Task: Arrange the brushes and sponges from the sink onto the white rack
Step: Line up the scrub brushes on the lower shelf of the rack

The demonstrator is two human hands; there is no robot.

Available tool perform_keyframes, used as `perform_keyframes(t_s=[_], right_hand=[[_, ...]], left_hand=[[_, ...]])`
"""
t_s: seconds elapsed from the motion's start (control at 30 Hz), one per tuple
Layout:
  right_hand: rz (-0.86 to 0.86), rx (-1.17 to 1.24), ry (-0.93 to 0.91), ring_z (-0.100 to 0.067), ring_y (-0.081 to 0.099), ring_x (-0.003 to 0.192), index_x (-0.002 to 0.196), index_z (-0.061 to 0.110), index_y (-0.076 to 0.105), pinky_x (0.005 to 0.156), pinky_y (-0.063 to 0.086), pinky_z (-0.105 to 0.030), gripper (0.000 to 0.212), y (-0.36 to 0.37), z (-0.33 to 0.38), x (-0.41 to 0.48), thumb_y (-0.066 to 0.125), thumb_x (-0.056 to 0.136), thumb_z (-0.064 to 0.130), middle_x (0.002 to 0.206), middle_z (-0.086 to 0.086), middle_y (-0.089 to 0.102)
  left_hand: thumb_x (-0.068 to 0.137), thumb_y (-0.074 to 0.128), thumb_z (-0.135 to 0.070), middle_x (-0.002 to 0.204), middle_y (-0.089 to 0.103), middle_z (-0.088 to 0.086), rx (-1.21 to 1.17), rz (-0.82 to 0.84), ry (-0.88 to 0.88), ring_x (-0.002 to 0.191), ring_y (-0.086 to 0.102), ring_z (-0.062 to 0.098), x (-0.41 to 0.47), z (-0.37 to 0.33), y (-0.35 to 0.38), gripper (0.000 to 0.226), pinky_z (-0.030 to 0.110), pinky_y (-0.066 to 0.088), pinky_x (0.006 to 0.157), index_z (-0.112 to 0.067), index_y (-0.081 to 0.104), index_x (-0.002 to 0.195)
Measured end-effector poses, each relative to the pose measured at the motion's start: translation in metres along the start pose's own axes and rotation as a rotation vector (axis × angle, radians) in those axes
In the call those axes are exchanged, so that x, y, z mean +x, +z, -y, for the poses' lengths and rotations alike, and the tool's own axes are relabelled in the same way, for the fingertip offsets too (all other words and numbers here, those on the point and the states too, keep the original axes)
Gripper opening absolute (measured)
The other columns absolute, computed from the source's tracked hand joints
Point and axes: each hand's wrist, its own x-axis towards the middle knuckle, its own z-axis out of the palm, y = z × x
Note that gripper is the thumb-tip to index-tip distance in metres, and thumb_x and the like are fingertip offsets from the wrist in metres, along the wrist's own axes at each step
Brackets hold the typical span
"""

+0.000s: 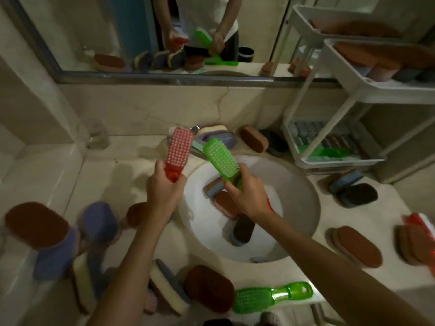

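Well, my left hand (164, 191) gripped the red brush (179, 152) by its handle beside the sink's left rim, bristles toward me. My right hand (244, 196) gripped the green brush (220, 161) over the sink (296, 184). Sponges (227, 204) lay in the basin under my right wrist, and its right side showed open white. The white rack (353, 95) stood at the counter's back right. Another green brush (270, 297) lay along the counter's front edge.
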Motion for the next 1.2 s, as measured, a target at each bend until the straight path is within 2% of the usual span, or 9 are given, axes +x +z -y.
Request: perform_keyframes(t_s=[0.1, 0.27, 0.33, 0.43, 0.63, 0.77, 0.87, 1.0, 1.2], right_hand=[[-0.133, 0.024, 0.081, -0.032, 0.062, 0.091, 0.117, 0.01, 0.052, 0.074, 0.047, -0.038, 0.036, -0.034, -0.039, -0.013, 0.062, 0.086, 0.027, 0.1, -0.014, 0.066], [-0.277, 0.066, 0.283, -0.026, 0.059, 0.096, 0.126, 0.011, 0.048, 0.08, 0.048, -0.035, 0.043, -0.088, -0.113, -0.027, 0.06, 0.087, 0.024, 0.113, -0.013, 0.063], [-0.288, 0.092, 0.384, -0.033, 0.06, 0.101, 0.126, 0.01, 0.047, 0.086, 0.049, -0.042, 0.042, -0.107, -0.141, -0.025, 0.057, 0.088, 0.026, 0.116, -0.016, 0.063], [-0.282, 0.056, 0.477, -0.037, 0.06, 0.105, 0.126, 0.007, 0.045, 0.085, 0.046, -0.038, 0.04, -0.135, -0.183, -0.015, 0.055, 0.091, 0.025, 0.117, -0.02, 0.063], [-0.168, -0.256, 0.302, -0.042, 0.057, 0.108, 0.14, 0.01, 0.033, 0.083, 0.046, -0.042, 0.05, -0.205, -0.255, 0.034, 0.049, 0.094, 0.019, 0.119, -0.025, 0.06], [0.01, -0.458, 0.147, -0.04, 0.057, 0.111, 0.146, 0.02, 0.025, 0.089, 0.046, -0.043, 0.059, -0.232, -0.287, 0.092, 0.047, 0.092, 0.013, 0.123, -0.023, 0.058], [0.132, -0.508, 0.063, -0.038, 0.054, 0.117, 0.14, 0.02, 0.037, 0.095, 0.045, -0.044, 0.049, -0.228, -0.294, 0.134, 0.045, 0.092, 0.013, 0.129, -0.02, 0.055], [0.243, -0.596, -0.063, -0.035, 0.056, 0.114, 0.132, 0.016, 0.047, 0.093, 0.048, -0.043, 0.037, -0.213, -0.29, 0.173, 0.044, 0.095, 0.02, 0.125, -0.019, 0.057], [0.387, -0.563, -0.024, -0.036, 0.043, 0.126, 0.132, 0.015, 0.043, 0.105, 0.039, -0.042, 0.038, -0.199, -0.289, 0.204, 0.038, 0.097, 0.029, 0.139, -0.021, 0.04]], left_hand=[[0.08, 0.063, -0.012, 0.089, 0.065, 0.017, 0.049, 0.234, 0.097, 0.084, 0.061, 0.033, -0.027, -0.019, 0.037, 0.021, 0.028, 0.037, 0.066, -0.007, 0.053, 0.098], [0.087, 0.06, -0.019, 0.092, 0.057, -0.006, 0.123, 0.485, 0.208, 0.087, 0.054, 0.013, -0.067, -0.055, 0.104, 0.017, 0.029, 0.046, 0.079, -0.024, 0.047, 0.096], [0.086, 0.06, -0.021, 0.095, 0.058, -0.005, 0.165, 0.548, 0.232, 0.09, 0.054, 0.012, -0.077, -0.069, 0.133, 0.017, 0.028, 0.043, 0.078, -0.024, 0.046, 0.096], [0.086, 0.06, -0.019, 0.101, 0.063, 0.003, 0.222, 0.619, 0.261, 0.096, 0.06, 0.019, -0.088, -0.091, 0.179, 0.018, 0.028, 0.044, 0.078, -0.018, 0.05, 0.1], [0.086, 0.059, -0.026, 0.103, 0.066, 0.008, 0.26, 0.653, 0.159, 0.096, 0.064, 0.026, -0.099, -0.138, 0.267, 0.027, 0.041, 0.053, 0.086, -0.013, 0.052, 0.109], [0.087, 0.056, -0.017, 0.107, 0.064, 0.02, 0.185, 0.594, 0.032, 0.1, 0.061, 0.035, -0.103, -0.164, 0.304, 0.031, 0.041, 0.05, 0.083, -0.006, 0.049, 0.115], [0.085, 0.055, -0.011, 0.11, 0.063, 0.02, 0.173, 0.559, -0.026, 0.102, 0.061, 0.036, -0.102, -0.172, 0.319, 0.037, 0.043, 0.052, 0.085, -0.006, 0.048, 0.121], [0.079, 0.054, -0.025, 0.108, 0.065, 0.016, 0.161, 0.471, -0.084, 0.099, 0.064, 0.034, -0.093, -0.174, 0.328, 0.046, 0.048, 0.055, 0.083, -0.014, 0.047, 0.124], [0.087, 0.055, -0.016, 0.104, 0.065, 0.015, 0.189, 0.445, -0.12, 0.096, 0.065, 0.032, -0.086, -0.176, 0.335, 0.029, 0.047, 0.055, 0.082, -0.011, 0.05, 0.114]])
